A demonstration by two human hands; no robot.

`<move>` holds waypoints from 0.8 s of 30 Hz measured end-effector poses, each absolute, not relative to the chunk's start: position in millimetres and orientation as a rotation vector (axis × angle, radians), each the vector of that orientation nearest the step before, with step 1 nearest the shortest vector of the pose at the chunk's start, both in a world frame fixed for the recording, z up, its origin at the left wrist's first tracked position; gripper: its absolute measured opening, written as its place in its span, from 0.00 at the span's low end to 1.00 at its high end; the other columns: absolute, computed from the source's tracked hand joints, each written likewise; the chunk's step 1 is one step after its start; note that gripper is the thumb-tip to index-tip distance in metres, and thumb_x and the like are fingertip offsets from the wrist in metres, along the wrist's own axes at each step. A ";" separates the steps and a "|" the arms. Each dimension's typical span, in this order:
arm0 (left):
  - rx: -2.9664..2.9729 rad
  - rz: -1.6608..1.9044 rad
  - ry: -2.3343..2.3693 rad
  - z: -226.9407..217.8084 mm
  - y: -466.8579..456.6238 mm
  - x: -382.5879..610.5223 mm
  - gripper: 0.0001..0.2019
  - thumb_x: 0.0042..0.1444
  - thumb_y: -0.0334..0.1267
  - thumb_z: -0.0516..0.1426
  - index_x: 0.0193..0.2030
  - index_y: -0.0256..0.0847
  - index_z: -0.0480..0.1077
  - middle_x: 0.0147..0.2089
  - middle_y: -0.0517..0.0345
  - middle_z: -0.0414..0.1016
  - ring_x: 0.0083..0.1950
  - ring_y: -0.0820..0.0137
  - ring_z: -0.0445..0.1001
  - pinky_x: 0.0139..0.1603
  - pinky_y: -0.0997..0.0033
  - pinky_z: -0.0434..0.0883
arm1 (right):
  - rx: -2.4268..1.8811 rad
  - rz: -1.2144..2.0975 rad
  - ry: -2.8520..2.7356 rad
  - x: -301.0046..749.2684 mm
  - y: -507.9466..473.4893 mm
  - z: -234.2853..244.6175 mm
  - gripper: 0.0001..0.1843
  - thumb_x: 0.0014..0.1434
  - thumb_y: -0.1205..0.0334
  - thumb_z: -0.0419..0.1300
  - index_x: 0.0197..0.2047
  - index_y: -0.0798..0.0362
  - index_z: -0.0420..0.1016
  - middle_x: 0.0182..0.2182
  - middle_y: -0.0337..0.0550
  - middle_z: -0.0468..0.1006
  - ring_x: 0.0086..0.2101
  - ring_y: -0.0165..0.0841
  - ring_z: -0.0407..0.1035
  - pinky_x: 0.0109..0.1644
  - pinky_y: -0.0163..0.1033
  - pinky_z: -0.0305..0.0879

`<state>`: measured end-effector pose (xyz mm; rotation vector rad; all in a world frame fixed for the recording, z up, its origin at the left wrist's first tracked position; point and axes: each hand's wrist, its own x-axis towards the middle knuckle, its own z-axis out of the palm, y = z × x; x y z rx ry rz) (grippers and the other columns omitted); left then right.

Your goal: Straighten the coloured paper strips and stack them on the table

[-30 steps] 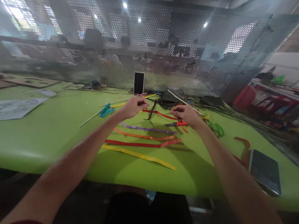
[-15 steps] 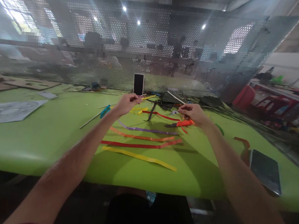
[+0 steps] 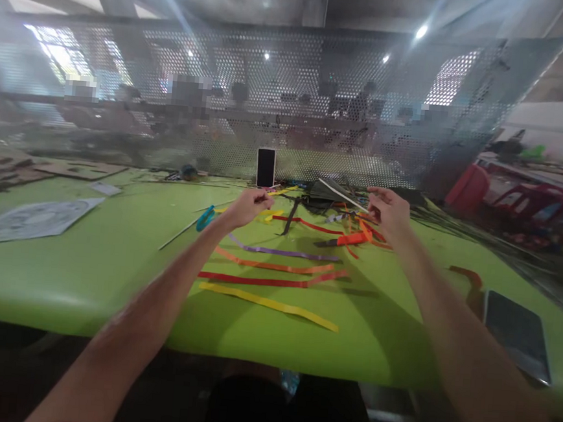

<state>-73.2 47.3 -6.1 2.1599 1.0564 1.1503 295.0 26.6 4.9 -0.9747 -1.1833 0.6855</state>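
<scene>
My left hand (image 3: 248,208) is raised over the green tabletop (image 3: 124,289), thumb and fingers pinched together. Whatever lies in its fingertips is too small to name. Farther right, my right hand (image 3: 391,213) has its thumb and a finger pinched, the other fingers loosely bent. A thin white stick (image 3: 339,193) runs up to its fingertips; I cannot tell whether they hold it. Between my forearms lie a purple strip (image 3: 288,253), an orange strip (image 3: 277,266), a red strip (image 3: 251,279) and a yellow strip (image 3: 269,303). An orange-handled cutter (image 3: 352,240) lies below my right hand.
A dark-screened phone (image 3: 266,168) stands upright at the back, before a perforated metal screen (image 3: 221,115). A printed sheet (image 3: 37,221) lies left, a dark flat tablet-like device (image 3: 518,334) right. Teal scissors-like handles (image 3: 205,218) and a thin stick (image 3: 177,234) sit by my left forearm.
My right hand has moved right and slightly up, away from my left hand, uncovering more of the white stick and orange strips. The left hand stays pinched. The whole view has shifted slightly.
</scene>
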 end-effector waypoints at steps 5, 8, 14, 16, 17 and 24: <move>2.173 1.137 1.024 -8.2 48.9 -72.3 0.16 0.55 0.49 0.58 0.28 0.37 0.68 0.25 0.62 0.65 0.28 0.74 0.61 0.34 0.72 0.61 | -1.048 0.591 -1.038 307.2 33.1 2.1 0.10 0.49 0.60 0.69 0.36 0.51 0.76 0.19 0.33 0.70 0.19 0.26 0.62 0.23 0.32 0.59; 2.175 1.142 1.017 -8.8 49.0 -71.9 0.16 0.56 0.49 0.57 0.28 0.37 0.68 0.25 0.62 0.65 0.28 0.74 0.61 0.33 0.73 0.61 | -1.114 0.534 -0.977 312.8 35.2 0.5 0.08 0.51 0.61 0.67 0.35 0.51 0.74 0.20 0.33 0.69 0.19 0.27 0.62 0.24 0.33 0.60; 2.193 1.180 1.076 -8.5 47.5 -71.6 0.16 0.59 0.49 0.56 0.30 0.37 0.68 0.23 0.64 0.62 0.26 0.75 0.59 0.31 0.74 0.61 | -1.154 0.519 -0.919 316.7 32.8 1.1 0.08 0.49 0.62 0.66 0.31 0.51 0.71 0.19 0.33 0.69 0.18 0.27 0.61 0.22 0.33 0.59; 2.226 1.180 1.105 -9.4 47.8 -70.8 0.15 0.60 0.48 0.54 0.31 0.38 0.68 0.23 0.65 0.61 0.25 0.75 0.58 0.29 0.74 0.60 | -1.158 0.561 -0.944 312.2 30.5 4.3 0.07 0.48 0.63 0.67 0.31 0.51 0.73 0.20 0.34 0.71 0.20 0.28 0.63 0.24 0.34 0.63; 2.246 1.179 1.117 -10.1 48.2 -70.3 0.15 0.61 0.48 0.53 0.31 0.38 0.68 0.23 0.64 0.61 0.25 0.75 0.58 0.29 0.74 0.60 | -1.157 0.584 -0.961 309.5 28.9 7.4 0.07 0.47 0.64 0.67 0.31 0.52 0.73 0.20 0.35 0.72 0.20 0.28 0.65 0.25 0.35 0.65; 2.473 1.117 1.178 -16.8 47.8 -66.5 0.10 0.59 0.40 0.53 0.30 0.38 0.68 0.27 0.59 0.68 0.29 0.71 0.63 0.33 0.71 0.60 | -1.081 0.278 -1.033 310.6 -15.3 52.5 0.10 0.50 0.60 0.67 0.36 0.52 0.76 0.23 0.37 0.74 0.21 0.30 0.66 0.27 0.38 0.65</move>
